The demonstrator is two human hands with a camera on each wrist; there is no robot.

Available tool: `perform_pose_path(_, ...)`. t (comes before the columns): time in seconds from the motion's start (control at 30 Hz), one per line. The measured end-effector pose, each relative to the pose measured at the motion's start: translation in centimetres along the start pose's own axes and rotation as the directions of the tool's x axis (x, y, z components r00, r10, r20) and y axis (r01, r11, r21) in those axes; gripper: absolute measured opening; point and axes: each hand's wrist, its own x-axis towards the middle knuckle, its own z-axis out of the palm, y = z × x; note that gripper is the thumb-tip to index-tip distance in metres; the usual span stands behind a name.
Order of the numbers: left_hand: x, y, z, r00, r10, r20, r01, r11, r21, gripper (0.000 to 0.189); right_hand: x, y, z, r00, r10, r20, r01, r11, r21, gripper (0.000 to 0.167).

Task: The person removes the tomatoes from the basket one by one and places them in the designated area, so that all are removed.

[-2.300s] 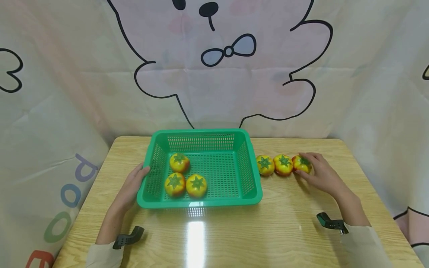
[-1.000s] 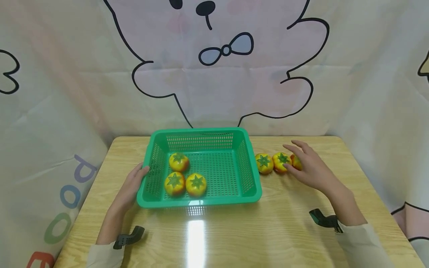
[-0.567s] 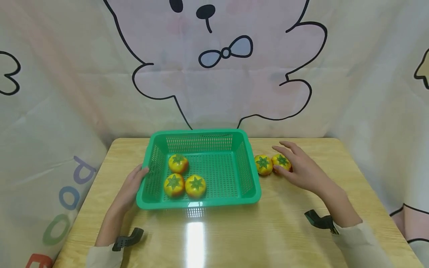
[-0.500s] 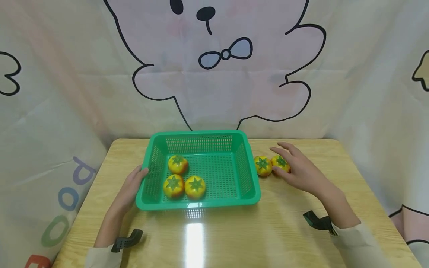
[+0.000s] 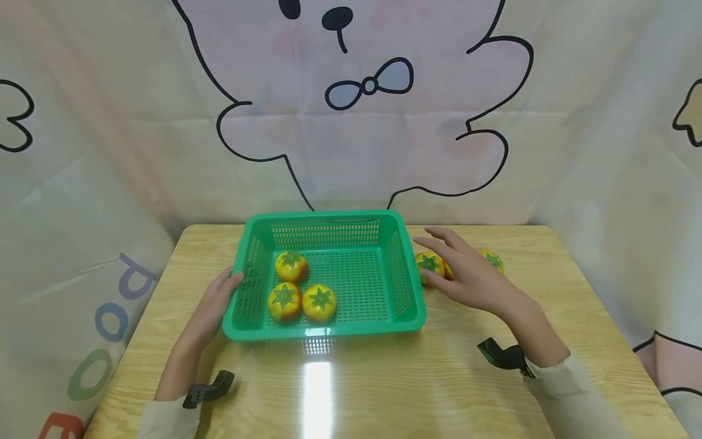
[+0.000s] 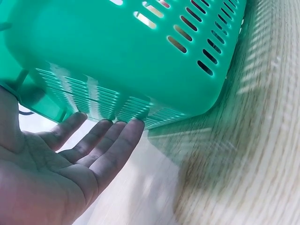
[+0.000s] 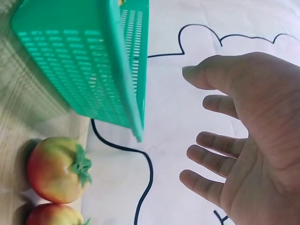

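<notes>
My left hand (image 5: 211, 302) holds the green plastic basket (image 5: 323, 332) by its left side, thumb over the rim. In the left wrist view, the fingers (image 6: 117, 150) lie against the slotted outer wall. My right hand (image 5: 474, 274) hovers over the row of tomatoes beside the basket, fingers spread, holding nothing. The tomato nearest the basket (image 5: 429, 263) shows by its fingertips. Behind the hand, the middle tomato (image 5: 449, 272) and the far right tomato (image 5: 493, 260) are mostly hidden. The right wrist view shows two red-yellow tomatoes (image 7: 56, 169) below the raised hand.
Inside the basket, three tomatoes (image 5: 285, 302) sit toward the left. The wooden table (image 5: 384, 384) ends at a printed cloth backdrop (image 5: 351, 158) just behind the basket. More cloth hangs at both sides.
From the far right tomato, my right hand has let go, lifted and moved left along the row toward the basket. The left hand and basket have stayed in place.
</notes>
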Motion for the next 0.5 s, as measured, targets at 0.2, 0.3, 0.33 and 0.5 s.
perform_pose_path(0.2, 0.2, 0.0, 0.1, 1.000, 0.002, 0.005, -0.002, 1.000, -0.011, 0.068, 0.6, -0.6, -0.5, 0.999, -0.043, -0.034, 0.042, 0.999, -0.014, 0.063)
perform_pose_path(0.3, 0.2, 0.0, 0.1, 1.000, 0.005, 0.005, -0.005, 1.000, -0.008, 0.068, 0.8, -0.8, -0.5, 0.998, -0.059, -0.036, 0.058, 0.998, -0.021, 0.063)
perform_pose_path(0.33, 0.2, 0.0, 0.1, 1.000, 0.006, 0.007, -0.006, 1.000, -0.006, 0.069, 0.8, -0.9, -0.5, 0.997, -0.064, -0.034, 0.064, 0.998, -0.019, 0.063)
perform_pose_path(0.5, 0.1, -0.2, 0.0, 1.000, 0.006, 0.007, -0.006, 1.000, -0.001, 0.070, 1.3, -1.5, -0.3, 0.996, -0.081, -0.026, 0.081, 0.997, -0.001, 0.062)
